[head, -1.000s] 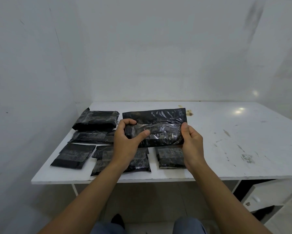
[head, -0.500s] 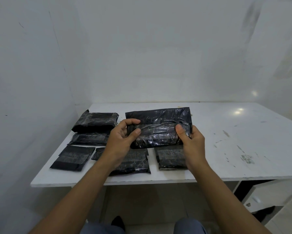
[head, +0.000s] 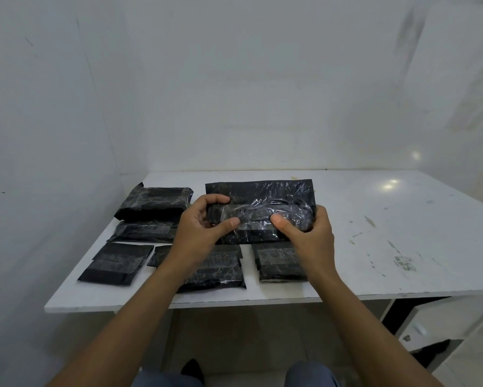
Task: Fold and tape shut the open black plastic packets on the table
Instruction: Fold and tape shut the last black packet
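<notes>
So since a second ago both thumbs have crept inward. The right hand was out at the packet's end, and now its thumb sits well in toward the middle, close to the left thumb.

The black packet is held right between the two hands, and its long axis runs straight across from one hand to the other. The left hand pinches the left end, with its fingers curled over the top of the folded part and its thumb flat on the near face. The right hand does the same at the other end, fingers wrapped round behind. Neither hand is nearer, since each has its own end. The unfolded flap sticks up past the fingertips on the far side.

There's a shiny clear strip across the fold under the thumbs. It looks like tape, but I can't swear to it. My guess is the thumbs are smoothing along that axis, so whatever comes next runs sideways along the fold.

The other black packets, like the one under the right wrist, lie flat on the table.
</notes>
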